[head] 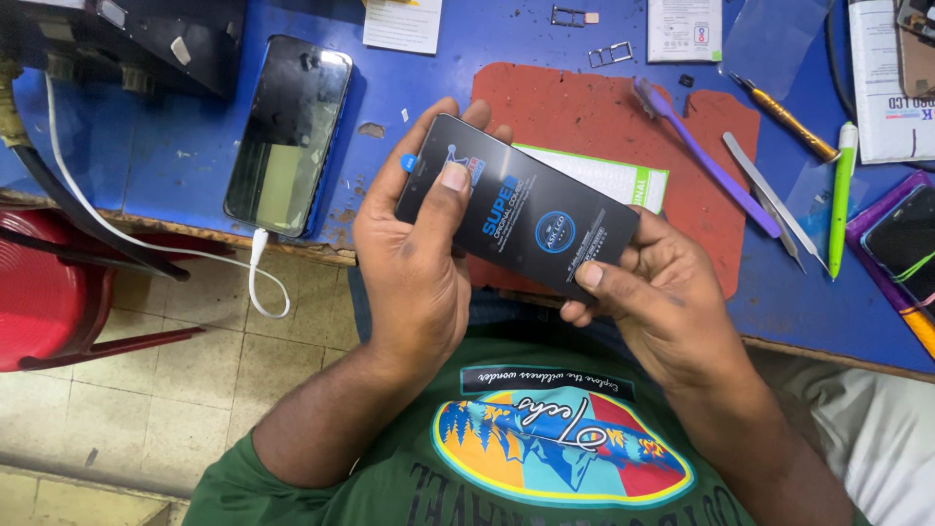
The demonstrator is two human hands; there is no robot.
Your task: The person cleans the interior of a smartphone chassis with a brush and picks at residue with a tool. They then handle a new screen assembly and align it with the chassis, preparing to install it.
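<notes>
Nearest, both hands grip one black phone screen panel (516, 206), held tilted above the table edge and in front of the green shirt; the left hand (414, 268) wraps its upper-left end, fingers curled behind and the thumb pressed flat on the glass face beside a small blue tab; the right hand (662, 302) pinches the lower-right corner, thumb on top and fingers underneath. Just behind the panel, a white and green card (623, 180) lies on a red mat (584, 117); farther right on the blue table (438, 83) lie a purple toothbrush (706, 156), metal tweezers (774, 200) and a green and white pen (842, 195); to the left, a dark smartphone (287, 131) lies face up with a white cable (263, 273) plugged into its near end.
</notes>
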